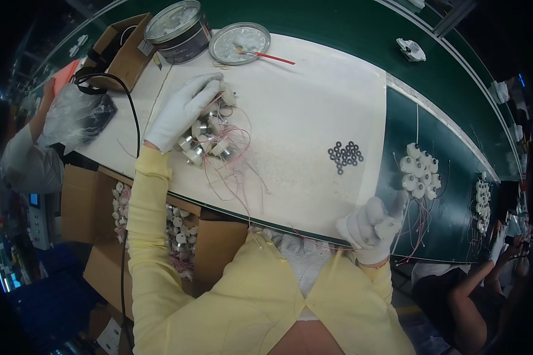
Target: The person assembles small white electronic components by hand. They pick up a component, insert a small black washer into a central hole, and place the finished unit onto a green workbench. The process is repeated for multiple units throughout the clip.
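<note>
Wired motors (pixel 201 128) lie heaped beside the left hand (pixel 186 111).

Some of the left hand's (pixel 186 109) fingertips tuck out of sight at the motor pile (pixel 204 133)! Over on the right hand (pixel 367 228), a white piece (pixel 388 228) blurs into the pale glove. A yellow sleeve (pixel 148 219) covers the carton's (pixel 222 251) middle, crinkled plastic (pixel 71 115) obscures its contents, and the dark rim swallows part of the right-hand co-worker (pixel 450 307).
</note>
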Demonstrator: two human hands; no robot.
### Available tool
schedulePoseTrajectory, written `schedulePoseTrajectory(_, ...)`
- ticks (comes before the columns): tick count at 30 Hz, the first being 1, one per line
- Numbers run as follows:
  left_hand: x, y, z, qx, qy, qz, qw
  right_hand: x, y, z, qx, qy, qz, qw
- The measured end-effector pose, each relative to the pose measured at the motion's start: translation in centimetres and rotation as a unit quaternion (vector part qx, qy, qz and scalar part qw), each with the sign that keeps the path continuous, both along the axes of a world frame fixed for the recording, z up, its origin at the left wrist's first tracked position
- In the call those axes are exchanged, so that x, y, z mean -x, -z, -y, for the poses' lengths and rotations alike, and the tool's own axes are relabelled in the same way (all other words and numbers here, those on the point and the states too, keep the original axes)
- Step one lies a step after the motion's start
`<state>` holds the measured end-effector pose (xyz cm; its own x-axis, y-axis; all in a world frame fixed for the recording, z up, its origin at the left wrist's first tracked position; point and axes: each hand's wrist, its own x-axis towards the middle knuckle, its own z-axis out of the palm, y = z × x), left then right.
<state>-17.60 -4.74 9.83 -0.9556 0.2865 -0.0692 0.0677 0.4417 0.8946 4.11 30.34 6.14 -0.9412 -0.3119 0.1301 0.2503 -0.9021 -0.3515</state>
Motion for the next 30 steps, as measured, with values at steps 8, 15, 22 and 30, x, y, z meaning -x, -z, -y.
schedulePoseTrajectory(8,-1.4,0.0,-1.3,0.199,0.050,-0.282,0.937,-1.3,0.5,-1.6,-0.161,0.038,0.004,0.986)
schedulePoseTrajectory(15,-2.5,-0.7,-5.2,0.343,-0.001,-0.478,0.809,-0.6,-4.4,-1.3,-0.645,0.090,0.126,0.748)
schedulePoseTrajectory(22,-4.9,1.0,-7.6,0.459,0.023,-0.477,0.749,0.7,-2.8,-3.0,-0.830,0.162,-0.088,0.526)
schedulePoseTrajectory(30,-9.2,0.4,-8.6,0.461,0.004,-0.425,0.779,1.3,-3.4,-2.5,-0.750,0.130,-0.029,0.648)
